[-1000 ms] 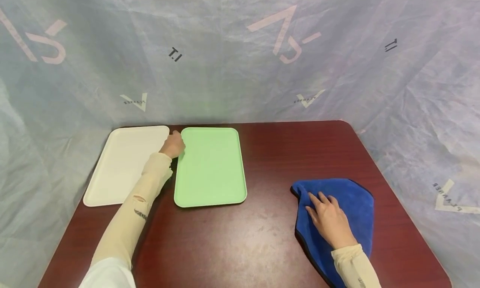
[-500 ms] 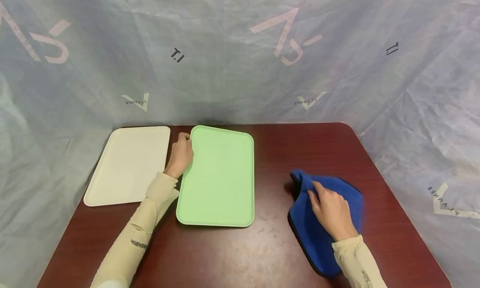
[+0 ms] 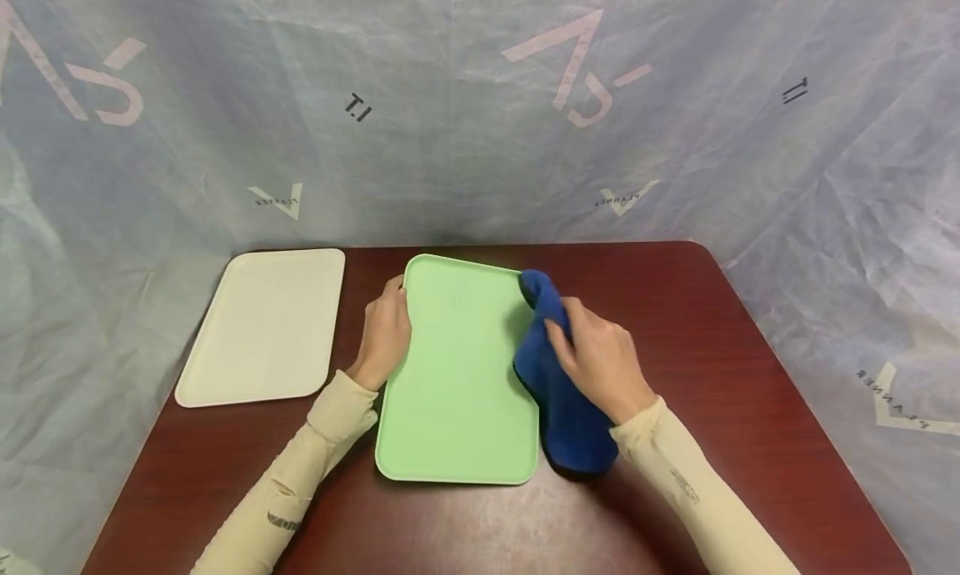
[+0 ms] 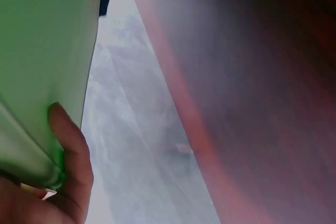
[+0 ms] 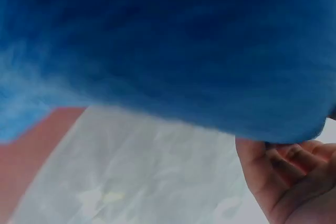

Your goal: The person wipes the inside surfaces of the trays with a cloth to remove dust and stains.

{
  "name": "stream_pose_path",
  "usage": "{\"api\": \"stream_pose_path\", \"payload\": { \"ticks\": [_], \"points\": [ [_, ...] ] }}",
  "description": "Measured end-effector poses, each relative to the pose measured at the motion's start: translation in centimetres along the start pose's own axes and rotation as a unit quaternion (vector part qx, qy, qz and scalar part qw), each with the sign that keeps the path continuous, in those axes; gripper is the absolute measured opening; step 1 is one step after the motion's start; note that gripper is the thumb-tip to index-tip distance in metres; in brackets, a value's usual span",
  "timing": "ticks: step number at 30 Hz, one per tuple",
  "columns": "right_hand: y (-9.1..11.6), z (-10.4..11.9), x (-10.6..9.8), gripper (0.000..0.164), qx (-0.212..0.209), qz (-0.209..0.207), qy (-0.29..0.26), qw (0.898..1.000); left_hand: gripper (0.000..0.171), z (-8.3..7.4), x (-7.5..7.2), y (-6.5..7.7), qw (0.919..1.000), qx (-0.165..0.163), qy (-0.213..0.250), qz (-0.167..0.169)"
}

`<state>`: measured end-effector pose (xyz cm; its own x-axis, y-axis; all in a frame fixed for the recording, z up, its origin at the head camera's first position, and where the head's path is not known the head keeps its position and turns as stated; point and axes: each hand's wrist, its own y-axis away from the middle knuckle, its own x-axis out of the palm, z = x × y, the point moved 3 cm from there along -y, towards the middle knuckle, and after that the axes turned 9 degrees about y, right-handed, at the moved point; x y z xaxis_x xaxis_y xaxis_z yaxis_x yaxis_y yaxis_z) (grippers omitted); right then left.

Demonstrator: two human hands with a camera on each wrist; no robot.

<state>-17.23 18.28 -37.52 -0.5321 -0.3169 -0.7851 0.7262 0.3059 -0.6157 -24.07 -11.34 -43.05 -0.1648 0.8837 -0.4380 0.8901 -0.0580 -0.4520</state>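
My left hand [image 3: 386, 333] grips the left rim of a light green tray [image 3: 457, 375], lifted off the table and tilted toward me. In the left wrist view, fingers of the left hand [image 4: 73, 166] curl over the edge of the green tray [image 4: 47, 51]. A blue cloth with black edging [image 3: 562, 400] hangs from my right hand [image 3: 602, 358], pinched between thumb and fingers, and its left part overlaps the tray's right edge. Close up in the right wrist view, the blue cloth [image 5: 184, 66] hides part of the right hand [image 5: 294, 177].
A cream tray [image 3: 262, 333] lies flat at the back left of the dark red table [image 3: 720, 458]. Grey plastic sheeting [image 3: 450, 142] hangs behind the table and along its sides.
The left hand has raised the green tray and brought it right and nearer. My right hand has picked up the blue cloth from the table and carried it left to the tray's right side.
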Motion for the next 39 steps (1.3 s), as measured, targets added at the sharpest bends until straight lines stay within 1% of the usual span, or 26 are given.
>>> {"api": "stream_pose_path", "payload": {
  "ticks": [4, 8, 11, 17, 19, 22, 26, 31, 34, 39],
  "points": [
    [-2.8, 2.4, 1.4, 0.019, -0.059, 0.04, 0.006, 0.997, 0.038, -1.1, 0.3, 0.1, 0.9996, 0.02, 0.017, -0.007],
    [-4.7, 4.4, 2.6, 0.018, -0.097, 0.056, 0.007, 0.994, 0.038, -1.8, 0.4, 0.3, 0.9986, 0.04, 0.029, -0.017],
    [-5.7, 5.8, 3.4, 0.019, -0.112, 0.058, 0.005, 0.992, 0.037, -2.2, 0.3, 0.5, 0.998, 0.052, 0.029, -0.023],
    [-7.9, 8.4, 5.0, 0.021, -0.137, 0.041, -0.004, 0.99, 0.035, -3.1, 0.3, 0.7, 0.9952, 0.088, 0.031, -0.032],
    [-8.6, 8.9, 5.7, 0.024, -0.135, 0.042, -0.005, 0.99, 0.034, -3.3, 0.3, 0.6, 0.9938, 0.1, 0.032, -0.037],
    [-9.3, 9.2, 6.5, 0.027, -0.111, 0.047, -0.005, 0.993, 0.034, -3.3, 0.4, 0.4, 0.9918, 0.114, 0.039, -0.041],
    [-9.7, 9.0, 7.0, 0.029, -0.08, 0.051, -0.016, 0.995, 0.034, -3.2, 0.3, 0.2, 0.9911, 0.12, 0.045, -0.038],
    [-9.7, 8.8, 7.2, 0.029, -0.067, 0.059, -0.031, 0.996, 0.034, -3.0, 0.4, 0.2, 0.9911, 0.121, 0.047, -0.031],
    [-9.6, 8.6, 7.0, 0.027, -0.06, 0.059, -0.029, 0.996, 0.034, -3.1, 0.7, 0.1, 0.9905, 0.124, 0.053, -0.026],
    [-9.6, 8.3, 6.7, 0.026, -0.055, 0.06, -0.021, 0.996, 0.034, -3.2, 0.9, -0.1, 0.989, 0.134, 0.056, -0.029]
  ]
}}
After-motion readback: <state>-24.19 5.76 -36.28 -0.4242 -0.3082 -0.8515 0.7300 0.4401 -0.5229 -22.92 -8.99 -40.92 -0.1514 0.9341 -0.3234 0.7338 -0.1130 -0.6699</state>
